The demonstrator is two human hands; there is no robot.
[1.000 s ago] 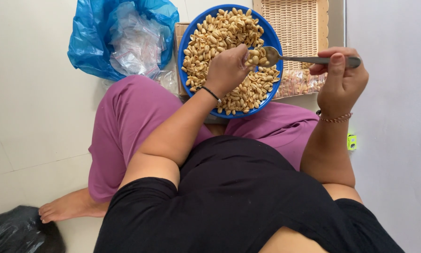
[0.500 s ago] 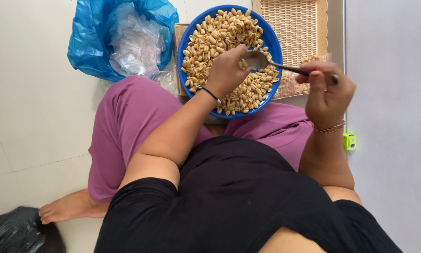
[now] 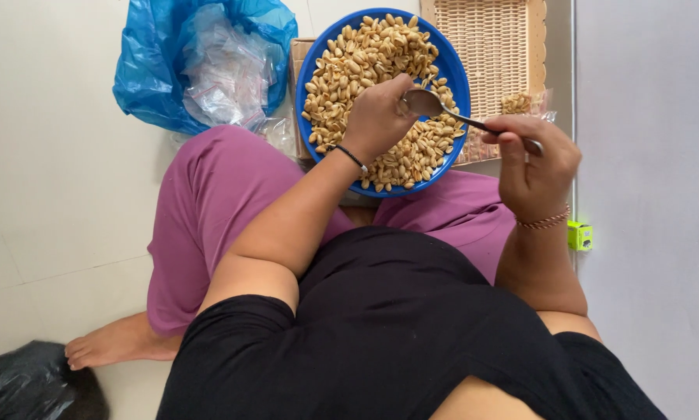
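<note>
Here, item one: metal spoon (image 3: pixel 443 109), held by its handle in the closed fingers of the right hand (image 3: pixel 532 159), bowl of the spoon tipped toward the left hand (image 3: pixel 376 117). The left hand is curled nearly closed over the peanuts, touching the spoon's bowl; whether it holds anything cannot be told. To do this well, I judge, keep the spoon level and close to the left hand, above the dish, so nothing spills onto the floor.

Containers:
- Blue round dish (image 3: pixel 310 70), on the lap, heaped with pale roasted peanuts (image 3: pixel 357 66).
- Woven wicker tray (image 3: pixel 493 47), far right, just beyond the dish; a few peanuts in clear wrap at its near edge.
- Blue plastic bag (image 3: pixel 143 74), far left on the floor, holding small clear pouches (image 3: pixel 225 70).
- Black bag (image 3: pixel 30 385), near left corner; contents hidden.
</note>
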